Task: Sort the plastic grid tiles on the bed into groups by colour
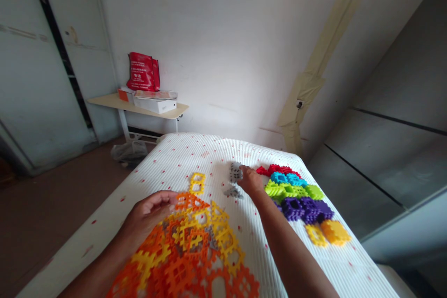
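A large flat assembly of interlocking orange and yellow plastic lattice pieces (190, 253) lies on a white dotted mattress (167, 160). My left hand (148, 216) hangs curled over its upper edge, fingertips near an orange piece. My right hand (249, 180) reaches forward, fingers on an upright grey lattice piece (235, 172). Another grey piece (233, 192) lies just below it. A yellow square piece (197, 183) sits above the assembly. To the right lie rows of red (275, 170), blue (288, 179), green (293, 191), purple (303, 209) and yellow-orange (331, 233) pieces.
Beyond the mattress, a small wall-side table (139, 107) holds a red bag (143, 72) and a white box (155, 104). A clear plastic bag (129, 152) lies on the brown floor at the left. Walls close in on the far and right sides.
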The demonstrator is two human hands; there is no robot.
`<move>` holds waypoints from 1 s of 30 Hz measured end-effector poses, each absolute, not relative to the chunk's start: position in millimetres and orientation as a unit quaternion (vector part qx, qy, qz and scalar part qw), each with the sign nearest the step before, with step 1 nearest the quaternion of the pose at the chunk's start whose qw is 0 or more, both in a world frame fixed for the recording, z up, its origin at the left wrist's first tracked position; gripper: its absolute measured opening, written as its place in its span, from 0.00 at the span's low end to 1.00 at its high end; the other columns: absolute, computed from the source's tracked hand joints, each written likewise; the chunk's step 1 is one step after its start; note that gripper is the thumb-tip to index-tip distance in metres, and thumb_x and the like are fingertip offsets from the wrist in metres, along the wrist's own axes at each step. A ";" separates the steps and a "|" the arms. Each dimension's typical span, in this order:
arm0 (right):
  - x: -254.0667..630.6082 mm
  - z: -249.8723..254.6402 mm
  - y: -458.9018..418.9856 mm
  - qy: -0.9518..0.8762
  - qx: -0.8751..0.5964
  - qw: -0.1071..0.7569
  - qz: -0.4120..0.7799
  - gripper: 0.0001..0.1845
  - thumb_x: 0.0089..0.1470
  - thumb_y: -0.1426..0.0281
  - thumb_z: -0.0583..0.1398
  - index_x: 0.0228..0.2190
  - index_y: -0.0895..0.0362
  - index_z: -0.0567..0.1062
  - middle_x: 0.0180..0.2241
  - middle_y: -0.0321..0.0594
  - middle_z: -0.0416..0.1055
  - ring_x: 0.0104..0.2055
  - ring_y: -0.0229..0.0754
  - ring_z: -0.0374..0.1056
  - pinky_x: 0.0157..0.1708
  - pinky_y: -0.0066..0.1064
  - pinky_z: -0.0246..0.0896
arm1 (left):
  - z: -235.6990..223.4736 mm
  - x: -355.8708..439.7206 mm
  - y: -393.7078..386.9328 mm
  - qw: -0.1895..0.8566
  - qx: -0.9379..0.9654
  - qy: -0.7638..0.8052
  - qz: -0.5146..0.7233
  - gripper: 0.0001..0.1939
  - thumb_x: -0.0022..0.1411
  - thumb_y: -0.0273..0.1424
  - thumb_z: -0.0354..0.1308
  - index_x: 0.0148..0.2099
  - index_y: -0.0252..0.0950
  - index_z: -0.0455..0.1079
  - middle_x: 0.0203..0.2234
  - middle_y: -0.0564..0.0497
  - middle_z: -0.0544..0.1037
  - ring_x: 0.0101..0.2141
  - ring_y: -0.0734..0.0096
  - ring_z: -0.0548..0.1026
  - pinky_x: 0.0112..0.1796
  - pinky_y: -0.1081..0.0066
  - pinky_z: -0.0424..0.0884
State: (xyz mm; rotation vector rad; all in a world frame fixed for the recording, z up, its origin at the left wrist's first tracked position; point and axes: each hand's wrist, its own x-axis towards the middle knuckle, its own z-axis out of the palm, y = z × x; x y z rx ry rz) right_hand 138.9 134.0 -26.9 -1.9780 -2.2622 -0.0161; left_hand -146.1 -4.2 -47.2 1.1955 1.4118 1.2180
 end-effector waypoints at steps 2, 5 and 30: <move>138.0 -26.7 133.7 -0.752 -0.656 0.067 -0.005 0.24 0.48 0.75 0.57 0.49 0.56 0.67 0.44 0.44 0.72 0.49 0.45 0.65 0.43 0.30 0.60 | -47.8 -146.2 -4.4 0.453 0.481 0.569 0.490 0.19 0.50 0.42 0.61 0.41 0.37 0.71 0.33 0.51 0.77 0.33 0.66 0.75 0.33 0.73 0.70; 136.8 -25.8 132.3 -0.750 -0.659 0.057 -0.007 0.25 0.48 0.76 0.56 0.50 0.55 0.67 0.44 0.45 0.72 0.48 0.47 0.66 0.42 0.32 0.60 | -48.7 -146.7 -3.9 0.455 0.483 0.564 0.491 0.18 0.50 0.42 0.61 0.41 0.37 0.71 0.33 0.51 0.77 0.33 0.66 0.75 0.33 0.73 0.70; 125.1 -5.9 100.6 -0.791 -0.599 0.125 0.010 0.27 0.46 0.75 0.58 0.51 0.57 0.67 0.48 0.46 0.69 0.47 0.44 0.66 0.43 0.30 0.58 | -46.7 -147.6 -2.3 0.358 0.569 0.586 0.453 0.13 0.52 0.40 0.58 0.38 0.38 0.73 0.35 0.49 0.79 0.37 0.63 0.76 0.39 0.71 0.70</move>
